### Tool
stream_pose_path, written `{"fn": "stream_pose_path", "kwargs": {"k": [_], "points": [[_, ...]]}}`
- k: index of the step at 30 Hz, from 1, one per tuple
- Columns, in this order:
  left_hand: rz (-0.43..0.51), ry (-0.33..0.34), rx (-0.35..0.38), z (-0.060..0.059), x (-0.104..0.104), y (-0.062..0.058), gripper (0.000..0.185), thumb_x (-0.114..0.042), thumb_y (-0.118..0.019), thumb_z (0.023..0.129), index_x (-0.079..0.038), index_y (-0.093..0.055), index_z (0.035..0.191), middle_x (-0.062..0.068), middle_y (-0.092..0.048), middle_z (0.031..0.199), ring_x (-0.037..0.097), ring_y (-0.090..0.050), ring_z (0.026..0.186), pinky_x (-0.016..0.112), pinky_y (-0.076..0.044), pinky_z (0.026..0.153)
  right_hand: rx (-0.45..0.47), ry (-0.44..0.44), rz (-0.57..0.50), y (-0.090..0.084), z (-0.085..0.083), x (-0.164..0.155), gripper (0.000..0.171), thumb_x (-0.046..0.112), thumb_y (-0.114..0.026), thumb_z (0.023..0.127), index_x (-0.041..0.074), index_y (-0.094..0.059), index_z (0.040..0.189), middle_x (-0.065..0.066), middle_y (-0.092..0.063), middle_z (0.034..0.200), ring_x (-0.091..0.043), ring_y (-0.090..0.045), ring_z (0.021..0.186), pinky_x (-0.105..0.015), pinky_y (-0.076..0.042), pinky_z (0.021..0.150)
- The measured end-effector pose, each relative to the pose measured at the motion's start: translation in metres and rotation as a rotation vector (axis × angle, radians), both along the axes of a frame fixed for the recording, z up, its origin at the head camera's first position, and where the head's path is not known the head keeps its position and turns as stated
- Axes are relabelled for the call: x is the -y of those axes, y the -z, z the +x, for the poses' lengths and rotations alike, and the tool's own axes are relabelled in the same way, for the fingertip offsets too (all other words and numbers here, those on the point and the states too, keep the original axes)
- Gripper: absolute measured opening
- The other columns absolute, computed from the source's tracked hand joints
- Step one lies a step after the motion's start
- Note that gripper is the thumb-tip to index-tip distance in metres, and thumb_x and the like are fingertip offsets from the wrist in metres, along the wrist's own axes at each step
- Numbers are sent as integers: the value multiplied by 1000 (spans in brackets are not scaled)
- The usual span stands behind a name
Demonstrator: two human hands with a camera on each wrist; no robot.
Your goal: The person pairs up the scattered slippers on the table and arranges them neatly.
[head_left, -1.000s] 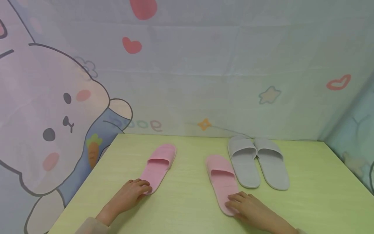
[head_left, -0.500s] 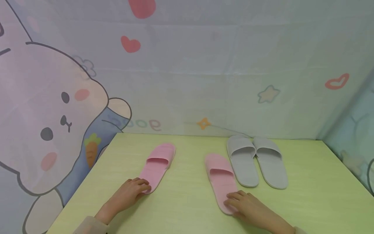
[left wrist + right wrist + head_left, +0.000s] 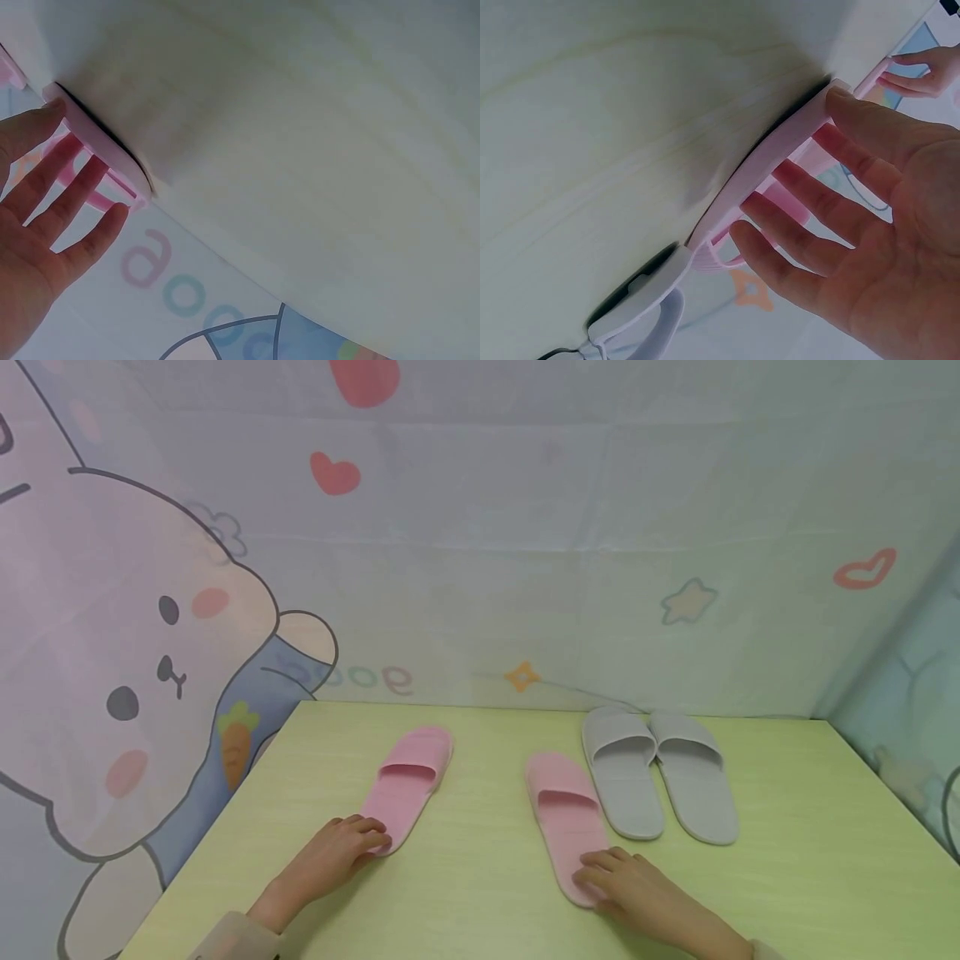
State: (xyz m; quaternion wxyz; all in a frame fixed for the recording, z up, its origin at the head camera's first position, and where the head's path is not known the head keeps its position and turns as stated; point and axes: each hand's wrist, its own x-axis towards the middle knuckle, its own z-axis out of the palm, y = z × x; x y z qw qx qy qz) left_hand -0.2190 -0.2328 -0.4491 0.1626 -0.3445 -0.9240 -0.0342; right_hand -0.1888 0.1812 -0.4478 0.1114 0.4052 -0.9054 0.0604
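Two pink slippers lie sole down, apart from each other, toes toward the back. My left hand [image 3: 335,852] touches the heel end of the left pink slipper [image 3: 408,781]. In the left wrist view its thumb is at the heel edge, and the spread fingers [image 3: 67,206] reach over the insole. At the heel of the right pink slipper [image 3: 567,818] is my right hand [image 3: 637,893]. The right wrist view shows that thumb on the heel's rim and long, loosely spread fingers [image 3: 825,202] along the insole's side. Neither hand wraps round its slipper.
A pair of grey slippers [image 3: 628,785] stands side by side at the back right, its left one close beside the right pink slipper. Behind the pale yellow-green table [image 3: 480,893] hangs a printed cloth [image 3: 480,602] with a rabbit and hearts.
The right pink slipper and my right hand have crept very slightly toward the back. My left hand and its slipper have hardly shifted. The grey pair stays put.
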Motion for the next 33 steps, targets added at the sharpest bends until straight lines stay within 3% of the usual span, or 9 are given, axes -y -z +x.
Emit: {"fn": "stream_pose_path", "kwargs": {"k": [12, 25, 33], "points": [[-17, -9, 42, -3, -8, -3, 17, -10, -66, 76, -18, -67, 91, -2, -65, 94, 17, -59, 88, 37, -47, 69, -36, -12, -15, 0, -3, 1, 35, 17, -72, 67, 17, -62, 100, -5, -61, 107, -24, -56, 94, -34, -48, 64], [-32, 11, 14, -6, -15, -2, 16, -11, -66, 76, -18, -66, 90, -2, -65, 93, 17, -60, 86, 36, -46, 67, -27, -26, -49, 4, -8, -1, 33, 15, -69, 70, 18, -62, 101, -5, -61, 109, -24, -56, 95, -36, -49, 67], [-46, 25, -6, -9, -20, 0, 16, -13, -66, 76, -19, -66, 90, -3, -65, 93, 16, -59, 85, 35, -46, 67, -68, -50, -67, 6, -11, -1, 33, 16, -70, 68, 17, -62, 100, -6, -62, 106, -24, -57, 92, -34, -49, 70]]}}
